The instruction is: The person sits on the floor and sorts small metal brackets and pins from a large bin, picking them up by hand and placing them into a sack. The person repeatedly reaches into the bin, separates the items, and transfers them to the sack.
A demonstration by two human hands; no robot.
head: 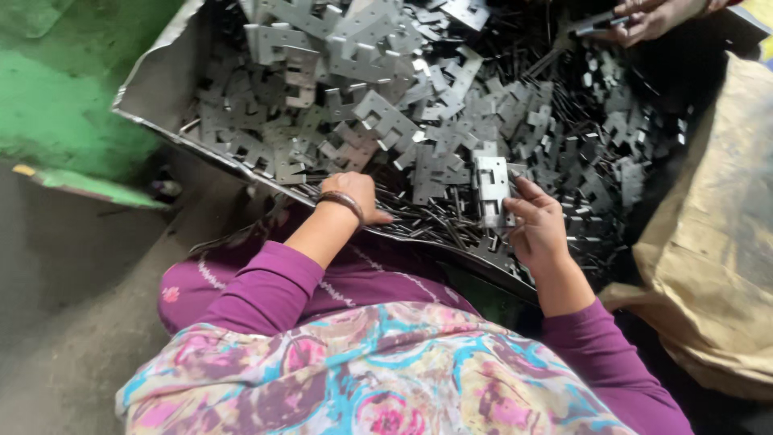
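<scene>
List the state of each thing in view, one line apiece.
left hand: resting on the thin metal pins, fingers curled, grip not visible.
right hand: closed on an assembled hinge, held upright.
loose hinge leaves: heaped, unassembled.
metal tray: full, near edge at the person's lap.
another person's hand: at the far edge, holding a small dark piece.
tan sack: slumped beside the tray.

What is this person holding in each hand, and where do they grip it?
The right hand grips a flat grey metal hinge by its lower end. The left hand rests among thin dark metal pins; any hold there is hidden.
</scene>
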